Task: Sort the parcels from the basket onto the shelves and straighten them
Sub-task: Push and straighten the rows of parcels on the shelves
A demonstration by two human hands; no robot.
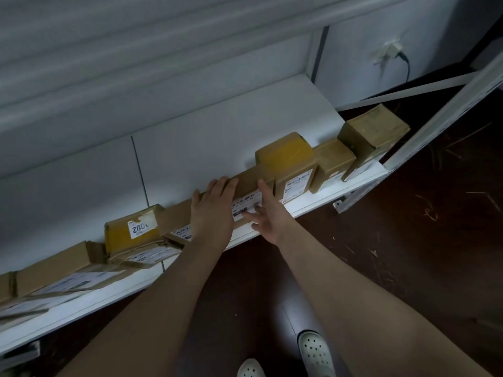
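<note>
Frame centre, white shelf (217, 131): our left hand (215, 205) flat atop brown parcel (249, 177), fingers together; our right hand (269, 217) presses its label (243, 204), fingers spread.

Single head-worn wide-angle view, looking forward and steeply down onto white shelf (204, 159), close range, frame tilted

Brown cardboard parcels (333, 159) line the white shelf's (217, 137) near edge; behind them I have open room.

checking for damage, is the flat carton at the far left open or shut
Open: one cardboard flap of the flat carton stands up at its right end, next to the yellow-taped parcel.
</note>
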